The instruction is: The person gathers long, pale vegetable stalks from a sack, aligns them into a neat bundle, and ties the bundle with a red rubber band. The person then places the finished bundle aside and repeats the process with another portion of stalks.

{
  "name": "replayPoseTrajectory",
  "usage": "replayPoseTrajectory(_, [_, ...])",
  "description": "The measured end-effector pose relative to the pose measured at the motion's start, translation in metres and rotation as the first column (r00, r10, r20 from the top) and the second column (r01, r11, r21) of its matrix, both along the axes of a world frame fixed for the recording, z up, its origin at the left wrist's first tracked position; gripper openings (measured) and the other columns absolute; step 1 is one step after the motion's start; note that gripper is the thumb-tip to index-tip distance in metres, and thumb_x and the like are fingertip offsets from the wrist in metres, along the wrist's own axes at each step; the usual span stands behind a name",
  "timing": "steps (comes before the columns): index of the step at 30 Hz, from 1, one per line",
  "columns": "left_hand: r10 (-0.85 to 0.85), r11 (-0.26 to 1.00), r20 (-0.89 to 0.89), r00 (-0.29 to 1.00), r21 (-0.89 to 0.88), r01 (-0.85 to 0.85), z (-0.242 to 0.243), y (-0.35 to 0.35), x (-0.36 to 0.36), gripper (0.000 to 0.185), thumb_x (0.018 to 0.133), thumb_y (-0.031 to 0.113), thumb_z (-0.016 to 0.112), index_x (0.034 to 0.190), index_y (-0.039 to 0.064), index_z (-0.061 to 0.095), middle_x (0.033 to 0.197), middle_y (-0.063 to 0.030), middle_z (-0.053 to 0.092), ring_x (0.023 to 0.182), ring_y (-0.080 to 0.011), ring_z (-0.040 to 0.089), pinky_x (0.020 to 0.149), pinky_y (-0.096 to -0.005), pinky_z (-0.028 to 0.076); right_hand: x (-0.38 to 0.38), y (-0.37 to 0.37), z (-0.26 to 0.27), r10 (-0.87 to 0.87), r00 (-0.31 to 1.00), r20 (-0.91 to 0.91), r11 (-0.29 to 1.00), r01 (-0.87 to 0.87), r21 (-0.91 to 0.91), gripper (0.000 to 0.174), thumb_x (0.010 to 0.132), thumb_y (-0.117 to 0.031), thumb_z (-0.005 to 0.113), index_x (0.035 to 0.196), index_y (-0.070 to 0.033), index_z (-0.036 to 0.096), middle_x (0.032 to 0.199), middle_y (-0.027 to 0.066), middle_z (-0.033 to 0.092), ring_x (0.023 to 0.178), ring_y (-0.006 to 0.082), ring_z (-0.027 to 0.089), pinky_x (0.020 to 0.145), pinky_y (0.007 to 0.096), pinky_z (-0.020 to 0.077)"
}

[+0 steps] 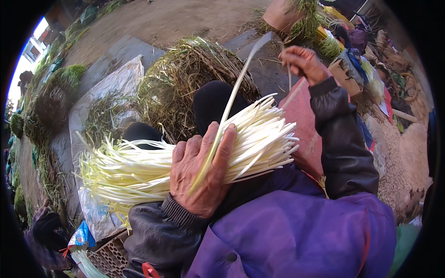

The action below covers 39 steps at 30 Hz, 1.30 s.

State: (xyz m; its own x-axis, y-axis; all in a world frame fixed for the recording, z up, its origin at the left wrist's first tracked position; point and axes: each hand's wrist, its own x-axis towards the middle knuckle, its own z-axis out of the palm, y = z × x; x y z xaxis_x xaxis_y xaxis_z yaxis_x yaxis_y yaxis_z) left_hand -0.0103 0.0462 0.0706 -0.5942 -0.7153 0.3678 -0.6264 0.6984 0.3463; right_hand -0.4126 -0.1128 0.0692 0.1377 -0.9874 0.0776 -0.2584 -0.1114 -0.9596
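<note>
Across my lap lies a thick bundle of pale yellow-white stalks (260,142), their yellowish leaf ends (118,173) to the left and white ends to the right. My left hand (201,170) rests on top of the bundle and presses round it. One longer single stalk (233,93) runs up between its thumb and forefinger, away from the bundle. My right hand (302,62) is raised at the upper right, fingers bent and blurred, with a thin strand (289,78) hanging by the fingertips; whether they pinch it cannot be told.
A heap of uncleaned stalks with roots (194,69) lies beyond my knees. A pale plastic sheet (104,90) is at the left, a red cloth (302,121) at the right. Grassy bundles (55,97) line the far left. A perforated crate (111,257) stands at the lower left.
</note>
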Motion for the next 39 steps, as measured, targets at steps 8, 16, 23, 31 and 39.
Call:
replayPoseTrajectory(8, [0.019, 1.0, 0.013, 1.0, 0.021, -0.019, -0.003, 0.001, 0.0, 0.083, 0.079, 0.022, 0.08, 0.15, 0.001, 0.044, 0.146, -0.0206, 0.056, 0.124, -0.0393, 0.059, 0.105, -0.0496, 0.043, -0.054, -0.079, 0.056, -0.232, 0.886, 0.402, 0.972, 0.227, 0.062, 0.025, 0.104, -0.024, 0.068, 0.122, -0.007, 0.072, 0.09, -0.0046, 0.066, 0.058, 0.001, 0.039, 0.049, 0.0189, 0.0302])
replayPoseTrajectory(16, [0.063, 0.998, 0.027, 0.998, -0.021, -0.063, -0.011, 0.001, -0.001, 0.077, 0.08, 0.021, 0.076, 0.148, 0.002, 0.045, 0.143, -0.0194, 0.056, 0.118, -0.0363, 0.059, 0.101, -0.0483, 0.044, 0.136, -0.039, 0.104, 0.124, 0.982, -0.143, 0.912, -0.17, -0.374, 0.022, 0.098, -0.016, 0.072, 0.116, -0.003, 0.073, 0.08, 0.0049, 0.067, 0.064, 0.0168, 0.06, 0.056, 0.0323, 0.0506])
replayPoseTrajectory(23, [0.084, 0.99, 0.014, 0.996, -0.114, -0.082, -0.018, 0.001, -0.002, 0.074, 0.08, 0.017, 0.07, 0.148, 0.002, 0.044, 0.137, -0.0184, 0.056, 0.108, -0.0336, 0.059, 0.096, -0.0474, 0.044, 0.228, 0.053, 0.08, 0.303, 0.456, -0.837, 0.537, -0.807, -0.246, 0.021, 0.09, -0.007, 0.073, 0.111, -0.003, 0.075, 0.082, 0.015, 0.067, 0.075, 0.0368, 0.068, 0.066, 0.0421, 0.0526])
replayPoseTrajectory(31, [0.102, 0.987, -0.013, 0.995, -0.122, -0.103, -0.019, 0.003, -0.003, 0.065, 0.086, 0.018, 0.064, 0.146, 0.002, 0.046, 0.137, -0.0224, 0.055, 0.113, -0.0368, 0.058, 0.102, -0.0525, 0.044, 0.225, 0.054, 0.077, 0.387, 0.345, -0.855, 0.618, -0.785, -0.037, 0.021, 0.09, -0.014, 0.074, 0.108, -0.005, 0.075, 0.085, 0.0147, 0.068, 0.079, 0.0366, 0.068, 0.07, 0.0455, 0.0514])
replayPoseTrajectory(39, [0.078, 0.995, -0.02, 0.997, -0.066, -0.079, -0.018, 0.004, -0.003, 0.055, 0.096, 0.019, 0.054, 0.149, 0.003, 0.046, 0.14, -0.0251, 0.053, 0.119, -0.0427, 0.059, 0.107, -0.0588, 0.044, 0.218, 0.045, 0.09, 0.503, 0.289, -0.815, 0.612, -0.785, 0.098, 0.02, 0.093, -0.02, 0.073, 0.102, -0.001, 0.075, 0.091, 0.0158, 0.072, 0.09, 0.0364, 0.07, 0.076, 0.0429, 0.0535])
